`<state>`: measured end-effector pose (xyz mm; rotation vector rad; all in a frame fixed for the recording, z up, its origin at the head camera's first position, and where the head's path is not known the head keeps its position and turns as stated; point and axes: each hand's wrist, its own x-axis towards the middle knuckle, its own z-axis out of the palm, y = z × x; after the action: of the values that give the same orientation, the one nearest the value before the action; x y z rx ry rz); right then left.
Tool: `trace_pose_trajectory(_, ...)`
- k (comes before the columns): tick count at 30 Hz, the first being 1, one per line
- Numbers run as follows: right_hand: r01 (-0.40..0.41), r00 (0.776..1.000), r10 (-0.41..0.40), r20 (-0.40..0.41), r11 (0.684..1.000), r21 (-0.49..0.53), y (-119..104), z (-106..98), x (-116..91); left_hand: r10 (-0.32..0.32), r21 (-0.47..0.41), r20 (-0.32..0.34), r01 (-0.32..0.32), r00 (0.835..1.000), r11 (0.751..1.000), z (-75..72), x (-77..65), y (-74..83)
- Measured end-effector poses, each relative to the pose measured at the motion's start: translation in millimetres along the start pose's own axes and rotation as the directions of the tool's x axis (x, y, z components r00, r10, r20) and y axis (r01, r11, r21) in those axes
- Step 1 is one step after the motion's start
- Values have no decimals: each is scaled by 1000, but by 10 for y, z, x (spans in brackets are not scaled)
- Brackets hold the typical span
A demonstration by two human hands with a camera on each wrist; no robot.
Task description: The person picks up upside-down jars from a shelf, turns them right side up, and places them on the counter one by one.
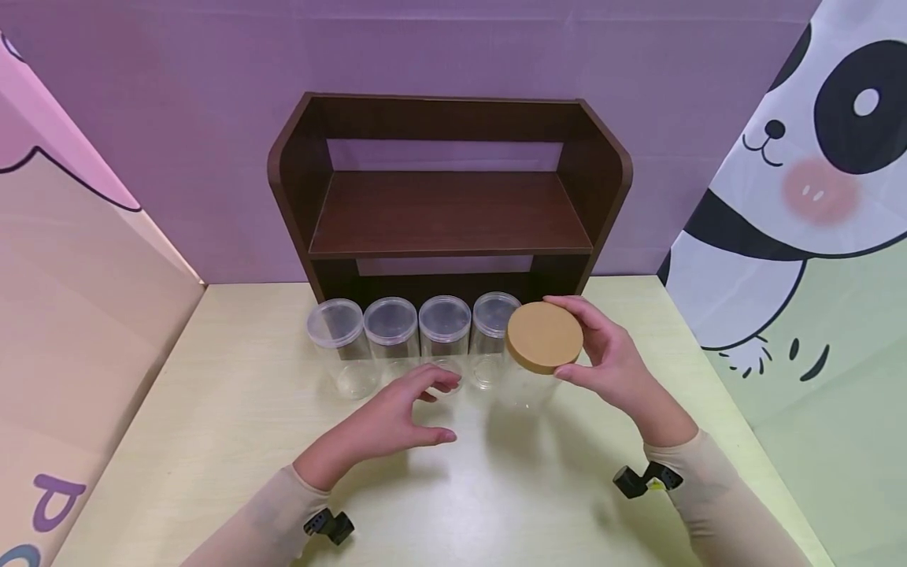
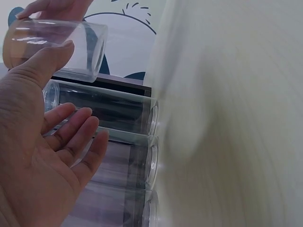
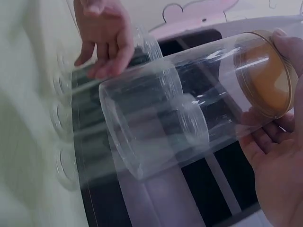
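My right hand [image 1: 615, 364] grips a clear jar by its tan lid [image 1: 544, 339], fingers and thumb on the lid's sides. The jar's see-through body [image 3: 222, 80] hangs above the table, its base off the surface in the left wrist view. Left of it, several smaller clear jars with translucent lids [image 1: 444, 319] stand in a row. My left hand [image 1: 397, 413] hovers in front of that row, holding nothing, with thumb and loosely bent fingers apart. In the left wrist view, the left hand [image 2: 42, 151] partly covers the row.
Behind the jars stands a dark brown two-tier shelf [image 1: 453, 213] against a purple backdrop [image 1: 453, 47]. The pale wooden table [image 1: 468, 512] extends in front. Printed panels flank it, with a panda [image 1: 822, 157] on the right.
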<state>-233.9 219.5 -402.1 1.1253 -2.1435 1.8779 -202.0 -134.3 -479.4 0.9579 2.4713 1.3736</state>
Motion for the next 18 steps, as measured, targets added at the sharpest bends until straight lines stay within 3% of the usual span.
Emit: trace_pose_trajectory(18, -46, 985, 37, -166, 998, -47, 245, -199, 21, 29, 1, -1, -29, 1000, 1000, 32, -4, -16)
